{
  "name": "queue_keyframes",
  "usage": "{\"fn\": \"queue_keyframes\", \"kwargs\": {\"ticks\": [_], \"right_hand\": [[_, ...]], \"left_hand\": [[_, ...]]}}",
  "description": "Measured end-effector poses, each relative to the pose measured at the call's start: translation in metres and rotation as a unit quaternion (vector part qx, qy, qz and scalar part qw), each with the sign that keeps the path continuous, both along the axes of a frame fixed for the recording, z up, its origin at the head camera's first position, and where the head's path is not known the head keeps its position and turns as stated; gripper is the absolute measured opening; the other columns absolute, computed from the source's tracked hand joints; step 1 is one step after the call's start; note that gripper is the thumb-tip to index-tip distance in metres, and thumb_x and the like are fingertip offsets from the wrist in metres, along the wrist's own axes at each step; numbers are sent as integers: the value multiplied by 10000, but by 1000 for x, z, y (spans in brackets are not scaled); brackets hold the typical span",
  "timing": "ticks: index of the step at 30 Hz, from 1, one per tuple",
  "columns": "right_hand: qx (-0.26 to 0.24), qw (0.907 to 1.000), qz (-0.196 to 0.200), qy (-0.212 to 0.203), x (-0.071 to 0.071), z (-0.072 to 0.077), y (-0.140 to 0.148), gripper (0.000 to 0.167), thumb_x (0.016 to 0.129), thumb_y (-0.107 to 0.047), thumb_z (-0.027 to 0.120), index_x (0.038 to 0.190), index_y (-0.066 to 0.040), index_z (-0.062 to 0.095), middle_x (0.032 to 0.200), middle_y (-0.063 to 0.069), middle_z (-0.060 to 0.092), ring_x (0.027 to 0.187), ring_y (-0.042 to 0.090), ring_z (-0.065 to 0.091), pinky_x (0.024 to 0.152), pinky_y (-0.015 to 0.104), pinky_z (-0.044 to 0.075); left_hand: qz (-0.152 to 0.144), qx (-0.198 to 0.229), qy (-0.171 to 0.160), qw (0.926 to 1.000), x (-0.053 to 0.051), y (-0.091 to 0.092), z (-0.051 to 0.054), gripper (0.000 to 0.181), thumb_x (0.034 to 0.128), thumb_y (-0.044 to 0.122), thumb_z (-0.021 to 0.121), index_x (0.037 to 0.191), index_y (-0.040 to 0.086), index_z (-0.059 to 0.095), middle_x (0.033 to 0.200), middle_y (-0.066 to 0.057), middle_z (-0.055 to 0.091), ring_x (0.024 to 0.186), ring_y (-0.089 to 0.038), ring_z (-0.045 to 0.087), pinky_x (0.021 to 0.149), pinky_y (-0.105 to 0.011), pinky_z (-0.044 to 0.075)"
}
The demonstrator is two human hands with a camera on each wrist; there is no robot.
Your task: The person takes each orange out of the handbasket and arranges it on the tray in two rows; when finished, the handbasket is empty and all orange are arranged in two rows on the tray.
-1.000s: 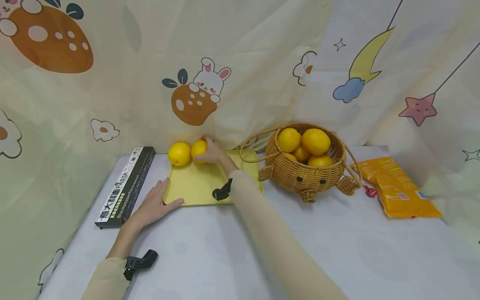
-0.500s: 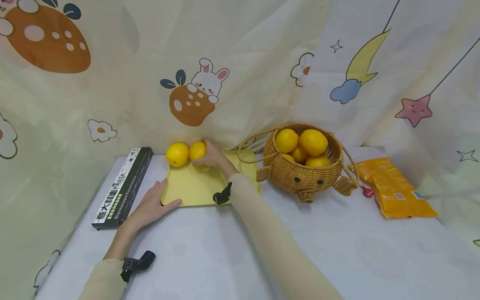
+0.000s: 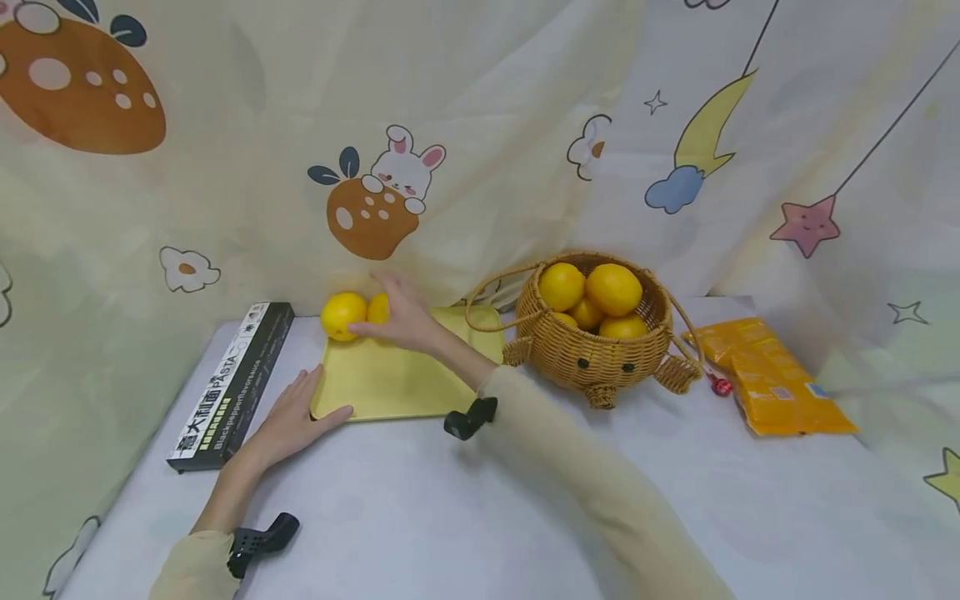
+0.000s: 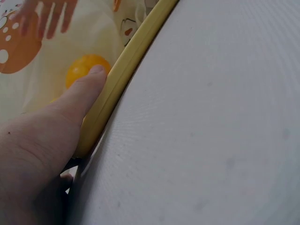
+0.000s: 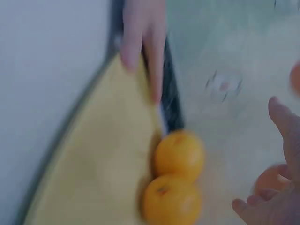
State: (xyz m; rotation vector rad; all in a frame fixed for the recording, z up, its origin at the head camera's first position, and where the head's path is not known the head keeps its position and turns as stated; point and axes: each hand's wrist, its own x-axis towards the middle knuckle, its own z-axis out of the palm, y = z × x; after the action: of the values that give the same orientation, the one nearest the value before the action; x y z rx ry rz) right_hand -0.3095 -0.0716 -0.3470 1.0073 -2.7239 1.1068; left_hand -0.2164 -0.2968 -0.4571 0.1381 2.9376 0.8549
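Note:
Two oranges sit side by side at the back left corner of a yellow tray [image 3: 405, 379]. The left orange [image 3: 342, 315] is in plain sight in the head view; the other orange [image 3: 377, 308] is partly behind my right hand [image 3: 403, 321]. That hand hovers beside them with its fingers spread and holds nothing; in the right wrist view its fingers are apart from both oranges [image 5: 179, 154]. My left hand [image 3: 288, 421] rests at the tray's front left corner, its straight thumb on the front rim [image 4: 124, 70] and its fingers stretched along the left side.
A woven basket [image 3: 592, 362] with several oranges [image 3: 613, 289] stands right of the tray, its handle loop reaching over the tray's back right corner. Farther right lies an orange packet [image 3: 780, 383]. A dark pasta box [image 3: 232, 387] lies left of the tray. Printed cloth [image 3: 487, 150] hangs behind.
My right hand has let go of the second orange and lifted slightly away, its fingers spreading. Both oranges stay on the tray. My left hand keeps its place at the tray corner.

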Motion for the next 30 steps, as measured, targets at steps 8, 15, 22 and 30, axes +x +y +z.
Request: {"fn": "queue_keyframes", "kwargs": {"ticks": [8,15,22,30], "right_hand": [[-515,9866,1539,144,106,17,87,650,872,-238,729,1414,-68,414,1445,81,473,1316,187,461,1070,299,457],[-746,9861,1431,-390,158,0,170,477,916,-218,678,1352,-154,495,1339,4,565,1233,185,564,1020,325,513],[-892,9895,1125,-194,177,3,215,387,917,-145,670,1286,-169,557,1216,-34,640,1108,120,636,950,294,545],[-1413,9843,949,-467,174,1,232,363,916,-21,632,1264,-112,582,1180,27,646,1029,171,676,889,276,574]], "left_hand": [[19,-24,-75,10000,2,2,3,1096,856,667,561,1553,17,20,1602,-291,56,1467,-512,53,1152,-700,81],[24,-45,-104,9999,3,3,3,1101,858,668,557,1549,4,16,1601,-294,40,1470,-508,46,1163,-684,78],[11,-10,-94,10000,3,1,6,1095,861,665,556,1549,2,20,1599,-299,41,1469,-509,45,1156,-693,78],[2,16,-70,10000,4,3,6,1092,865,650,563,1547,-6,18,1598,-301,43,1468,-511,42,1153,-699,69]]}}
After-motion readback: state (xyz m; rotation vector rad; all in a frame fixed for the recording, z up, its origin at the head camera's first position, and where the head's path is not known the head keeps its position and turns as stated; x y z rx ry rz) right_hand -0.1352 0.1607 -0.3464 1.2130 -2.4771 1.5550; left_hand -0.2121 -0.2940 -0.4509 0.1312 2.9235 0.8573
